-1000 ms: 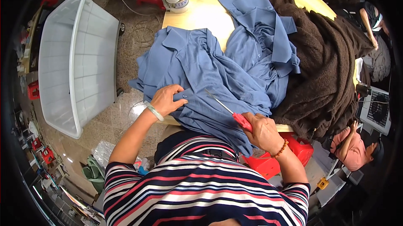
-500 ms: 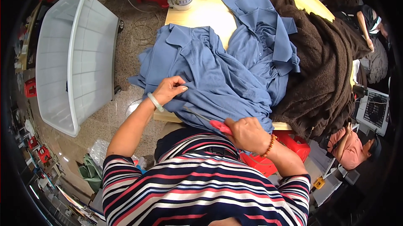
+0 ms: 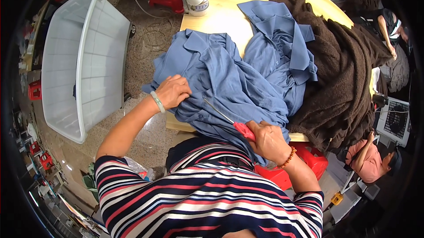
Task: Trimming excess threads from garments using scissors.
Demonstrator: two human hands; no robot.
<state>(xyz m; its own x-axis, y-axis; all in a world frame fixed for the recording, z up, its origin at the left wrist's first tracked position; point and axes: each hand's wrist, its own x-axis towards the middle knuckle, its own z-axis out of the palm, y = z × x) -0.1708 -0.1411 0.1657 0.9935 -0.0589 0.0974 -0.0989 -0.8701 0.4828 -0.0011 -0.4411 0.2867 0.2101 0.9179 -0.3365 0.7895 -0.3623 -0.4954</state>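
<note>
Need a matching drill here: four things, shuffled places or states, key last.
Column one:
1. red-handled tool
2. brown fabric
3. left hand
4. white bin

Column two:
A. left of the table
B. has pale bangle at wrist
C. in the right hand
D. heaped right of blue garments

Pairs: 1-C, 2-D, 3-B, 4-A
</note>
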